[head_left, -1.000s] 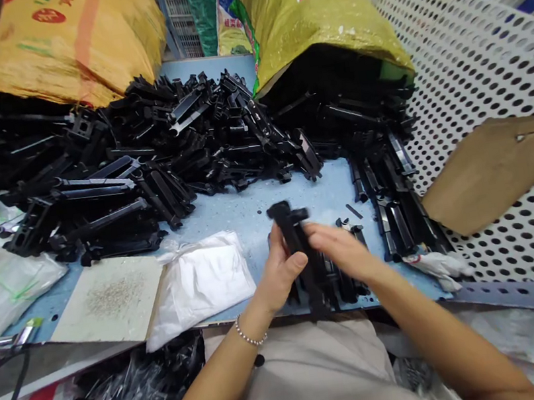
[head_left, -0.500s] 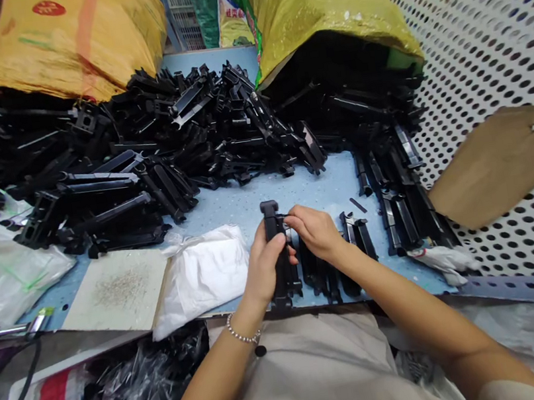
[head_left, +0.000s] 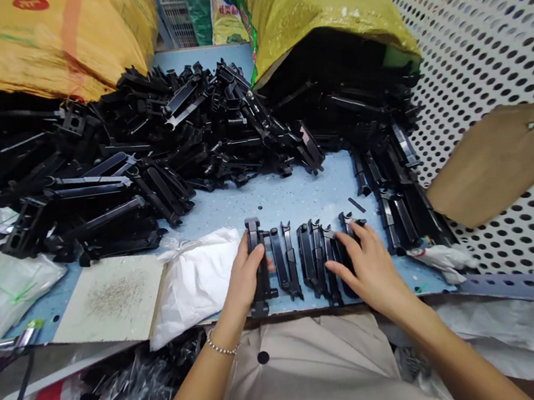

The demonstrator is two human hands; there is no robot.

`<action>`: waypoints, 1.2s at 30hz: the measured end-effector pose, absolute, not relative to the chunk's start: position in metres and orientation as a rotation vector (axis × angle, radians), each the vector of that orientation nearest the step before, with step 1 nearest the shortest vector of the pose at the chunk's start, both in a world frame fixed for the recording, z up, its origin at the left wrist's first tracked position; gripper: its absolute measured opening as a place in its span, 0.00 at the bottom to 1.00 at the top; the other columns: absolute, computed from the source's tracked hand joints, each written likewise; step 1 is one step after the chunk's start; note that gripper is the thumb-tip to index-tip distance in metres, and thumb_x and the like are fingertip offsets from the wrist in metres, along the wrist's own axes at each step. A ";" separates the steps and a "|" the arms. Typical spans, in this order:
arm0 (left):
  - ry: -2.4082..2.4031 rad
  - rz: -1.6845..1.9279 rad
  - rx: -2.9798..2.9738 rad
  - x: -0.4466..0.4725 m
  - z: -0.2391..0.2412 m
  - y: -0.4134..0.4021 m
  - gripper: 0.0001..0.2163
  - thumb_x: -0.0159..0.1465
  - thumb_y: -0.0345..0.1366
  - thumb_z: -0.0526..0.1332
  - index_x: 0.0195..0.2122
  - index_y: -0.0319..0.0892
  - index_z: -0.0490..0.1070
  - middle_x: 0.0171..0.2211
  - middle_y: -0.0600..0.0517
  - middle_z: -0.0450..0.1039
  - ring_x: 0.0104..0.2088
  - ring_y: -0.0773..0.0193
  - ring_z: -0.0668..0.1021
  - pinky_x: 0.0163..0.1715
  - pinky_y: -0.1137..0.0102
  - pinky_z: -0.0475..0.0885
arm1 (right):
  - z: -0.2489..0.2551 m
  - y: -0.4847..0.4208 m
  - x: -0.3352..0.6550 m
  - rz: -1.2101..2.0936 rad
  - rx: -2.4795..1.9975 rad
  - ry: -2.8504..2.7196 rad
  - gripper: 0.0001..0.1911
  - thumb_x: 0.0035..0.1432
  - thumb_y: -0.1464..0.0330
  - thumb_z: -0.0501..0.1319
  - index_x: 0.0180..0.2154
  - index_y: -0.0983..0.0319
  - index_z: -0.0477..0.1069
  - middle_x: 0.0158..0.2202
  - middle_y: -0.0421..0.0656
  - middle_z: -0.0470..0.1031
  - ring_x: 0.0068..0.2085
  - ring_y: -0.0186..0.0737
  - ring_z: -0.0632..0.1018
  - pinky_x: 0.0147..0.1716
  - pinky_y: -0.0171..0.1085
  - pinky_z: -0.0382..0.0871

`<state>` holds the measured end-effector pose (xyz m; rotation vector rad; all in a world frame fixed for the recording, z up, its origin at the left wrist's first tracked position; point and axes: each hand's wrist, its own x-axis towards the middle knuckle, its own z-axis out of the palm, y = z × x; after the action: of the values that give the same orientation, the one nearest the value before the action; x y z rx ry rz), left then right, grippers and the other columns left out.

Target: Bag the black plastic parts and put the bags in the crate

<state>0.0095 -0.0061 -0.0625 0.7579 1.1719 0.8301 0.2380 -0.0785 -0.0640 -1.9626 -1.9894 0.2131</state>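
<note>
My left hand (head_left: pixel 244 278) is closed around a long black plastic part (head_left: pixel 260 281), held upright at the front edge of the blue tabletop. Several narrower black plastic pieces (head_left: pixel 278 258) stand side by side just right of it. Over the right end of that row, my right hand (head_left: pixel 375 271) spreads its fingers, thumb and fingertips at the black pieces (head_left: pixel 331 264) there. Whether those fingertips press on a piece cannot be made out. A thin dark strip (head_left: pixel 357 205) lies behind the right hand.
A big heap of black parts (head_left: pixel 140 159) spans the back, below an orange sack (head_left: pixel 58 44) and a yellow sack (head_left: pixel 319 11). At left lie a speckled board (head_left: pixel 111 297) and a white bag (head_left: pixel 203 276). Perforated white panel (head_left: pixel 489 73) and brown cardboard (head_left: pixel 497 165) border the right.
My left hand has moved left and down with the black part. My right hand has left that part, moved right and spread over the row of pieces.
</note>
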 end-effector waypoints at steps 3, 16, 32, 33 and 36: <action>1.174 0.836 0.690 0.021 -0.080 -0.008 0.26 0.59 0.47 0.63 0.58 0.45 0.65 0.36 0.51 0.75 0.31 0.61 0.78 0.32 0.67 0.75 | -0.085 -0.077 0.257 0.191 -2.065 -2.014 0.32 0.63 0.59 0.52 0.65 0.62 0.52 0.65 0.59 0.56 0.66 0.67 0.53 0.54 0.63 0.61; 1.022 1.286 0.519 0.044 -0.063 0.009 0.25 0.59 0.49 0.64 0.54 0.48 0.60 0.42 0.51 0.72 0.41 0.60 0.79 0.41 0.67 0.74 | -0.050 -0.016 0.221 0.840 -1.585 -1.819 0.31 0.61 0.59 0.59 0.64 0.57 0.58 0.57 0.52 0.70 0.55 0.56 0.72 0.52 0.56 0.68; 1.596 0.808 1.555 -0.070 -0.097 -0.016 0.08 0.59 0.35 0.62 0.24 0.42 0.68 0.26 0.53 0.67 0.30 0.62 0.72 0.34 0.67 0.67 | -0.067 -0.038 0.160 1.777 -1.208 -0.942 0.25 0.50 0.58 0.70 0.49 0.58 0.71 0.41 0.44 0.79 0.40 0.43 0.78 0.42 0.41 0.71; 1.573 0.846 1.467 -0.072 -0.097 -0.015 0.09 0.57 0.37 0.63 0.23 0.42 0.67 0.25 0.54 0.67 0.29 0.63 0.71 0.32 0.69 0.66 | -0.066 -0.037 0.157 1.798 -1.201 -0.930 0.24 0.51 0.58 0.69 0.48 0.58 0.72 0.41 0.45 0.79 0.40 0.43 0.79 0.41 0.41 0.72; 1.537 0.917 1.283 -0.077 -0.097 -0.017 0.08 0.56 0.39 0.64 0.25 0.42 0.68 0.25 0.55 0.68 0.28 0.65 0.71 0.32 0.70 0.66 | -0.063 -0.035 0.151 1.837 -1.179 -0.879 0.20 0.52 0.57 0.68 0.44 0.59 0.74 0.42 0.46 0.79 0.39 0.44 0.79 0.39 0.41 0.72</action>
<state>-0.0766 -0.0166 -0.0970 1.2835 1.5368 0.9168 0.1515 -0.0345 -0.0627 -1.1786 -0.8792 1.8367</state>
